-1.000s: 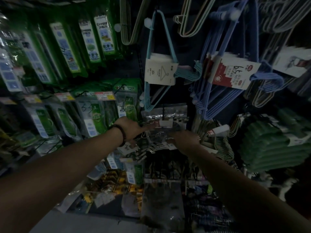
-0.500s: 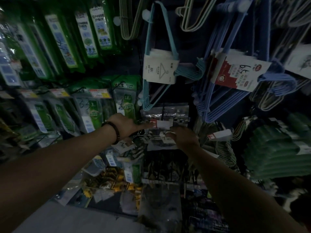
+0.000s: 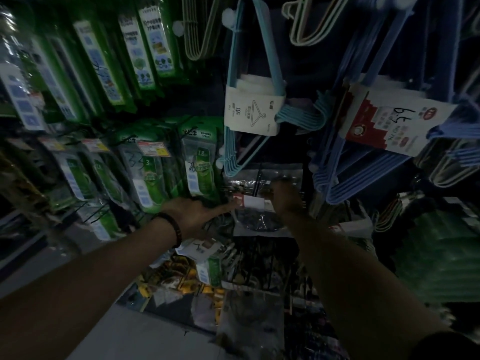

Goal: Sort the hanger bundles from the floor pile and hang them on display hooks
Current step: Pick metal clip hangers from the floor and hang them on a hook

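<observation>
A clear plastic packet with a white and red label hangs low on the dim display wall, under a black hook. My right hand grips the packet's top edge by the label. My left hand, with a dark bead bracelet on the wrist, reaches in from the left, its fingers stretched out and touching the label's left end. Above hangs a light blue hanger bundle with a white sleeve. A darker blue hanger bundle with a red and white card hangs to the right.
Green packaged goods fill the hooks at left. Green hanger stacks sit at right. Below the hands, a pile of packets and yellow items lies by the grey floor. Cream hangers hang at the top.
My right hand has risen from below the packet to its top edge by the label. My left hand has stayed at the label's left end. The view has moved closer to the wall.
</observation>
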Tool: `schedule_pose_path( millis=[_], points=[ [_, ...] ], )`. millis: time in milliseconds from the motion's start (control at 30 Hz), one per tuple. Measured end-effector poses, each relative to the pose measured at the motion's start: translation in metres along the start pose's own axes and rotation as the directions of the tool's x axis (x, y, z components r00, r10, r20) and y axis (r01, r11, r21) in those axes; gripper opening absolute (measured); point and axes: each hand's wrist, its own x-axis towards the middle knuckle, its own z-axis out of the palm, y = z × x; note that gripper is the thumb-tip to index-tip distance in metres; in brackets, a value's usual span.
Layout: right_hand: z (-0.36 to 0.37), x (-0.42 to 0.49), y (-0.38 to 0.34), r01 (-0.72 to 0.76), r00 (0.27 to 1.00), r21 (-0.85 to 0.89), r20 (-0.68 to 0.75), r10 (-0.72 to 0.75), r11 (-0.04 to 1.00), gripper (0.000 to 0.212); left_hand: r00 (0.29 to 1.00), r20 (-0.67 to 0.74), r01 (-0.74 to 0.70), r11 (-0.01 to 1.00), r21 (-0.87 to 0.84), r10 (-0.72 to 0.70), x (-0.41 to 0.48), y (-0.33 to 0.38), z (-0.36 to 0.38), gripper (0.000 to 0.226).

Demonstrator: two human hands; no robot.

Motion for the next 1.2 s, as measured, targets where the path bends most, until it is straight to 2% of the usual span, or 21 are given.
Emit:
schedule_pose_path(
  millis=[100,200,267,333,367,433,467,500,567,633,700,767,900,933,1000,1133,1200],
  points=[
    [0.004,0.011,0.006,0.03,0.999,-0.074,-0.035,-0.032,0.997,0.029,1.0,-0.021,0.001,1.0,0.008,0.0,0.0,0.003,0.005,0.112],
    [-0.001,0.001,0.008,0.059,0.987,-0.137,-0.143,-0.078,0.989,0.029,0.999,-0.036,0.017,0.999,-0.027,-0.018,-0.002,0.007,0.006,0.111],
    [-0.003,-0.021,0.009,0.111,0.961,-0.074,-0.245,-0.126,0.991,0.019,0.999,-0.039,0.029,0.997,-0.074,-0.032,-0.004,0.009,0.008,0.111],
    [0.0,-0.058,0.008,0.167,0.932,0.056,-0.336,-0.139,0.984,0.025,0.998,-0.054,0.025,0.994,-0.102,-0.031,-0.003,0.009,0.009,0.11],
    [0.002,-0.08,0.006,0.148,0.93,0.16,-0.358,-0.082,0.976,0.03,0.998,-0.054,0.027,0.993,-0.112,-0.033,-0.003,0.009,0.008,0.11],
    [0.013,-0.122,0.008,0.025,0.95,0.321,-0.302,0.077,0.947,0.028,0.998,-0.053,0.039,0.99,-0.138,-0.046,-0.004,0.011,0.006,0.112],
    [0.014,-0.141,0.004,-0.028,0.973,0.332,-0.206,0.102,0.943,0.025,0.997,-0.05,0.046,0.987,-0.156,-0.055,-0.006,0.013,0.005,0.113],
    [0.019,-0.156,0.002,-0.041,0.994,0.354,-0.077,0.073,0.935,0.021,0.997,-0.04,0.05,0.982,-0.181,-0.059,-0.008,0.014,0.003,0.113],
    [0.021,-0.178,-0.006,-0.008,0.99,0.521,0.122,-0.065,0.854,0.016,0.998,-0.025,0.054,0.97,-0.237,-0.061,-0.01,0.015,0.002,0.112],
    [0.018,-0.189,-0.016,-0.052,0.956,0.632,0.256,-0.146,0.773,0.027,0.998,-0.022,0.043,0.96,-0.277,-0.051,-0.014,0.018,0.001,0.111],
    [0.017,-0.191,-0.028,-0.121,0.927,0.641,0.346,-0.144,0.758,0.03,0.999,-0.017,0.043,0.951,-0.306,-0.05,-0.018,0.021,-0.003,0.109],
    [0.016,-0.189,-0.037,-0.153,0.917,0.615,0.381,-0.121,0.774,0.04,0.999,-0.002,0.04,0.934,-0.354,-0.044,-0.021,0.025,-0.008,0.109],
    [0.008,-0.184,-0.042,-0.118,0.899,0.564,0.41,-0.153,0.817,0.048,0.999,-0.021,0.019,0.88,-0.475,-0.033,-0.026,0.03,-0.009,0.113],
    [0.007,-0.184,-0.04,-0.109,0.896,0.548,0.415,-0.157,0.83,0.045,0.999,-0.036,0.012,0.874,-0.486,-0.033,-0.025,0.03,-0.009,0.114],
    [0.004,-0.183,-0.038,-0.082,0.888,0.516,0.426,-0.172,0.853,0.037,0.998,-0.049,0.01,0.882,-0.47,-0.037,-0.025,0.029,-0.011,0.115],
    [-0.006,-0.183,-0.04,-0.068,0.909,0.378,0.405,-0.099,0.923,0.049,0.997,-0.046,0.035,0.942,-0.335,-0.054,-0.02,0.025,-0.007,0.107],
    [-0.009,-0.18,-0.032,-0.037,0.915,0.236,0.398,-0.061,0.971,0.037,0.996,-0.055,0.047,0.963,-0.265,-0.063,-0.017,0.024,-0.009,0.1]
  ],
)
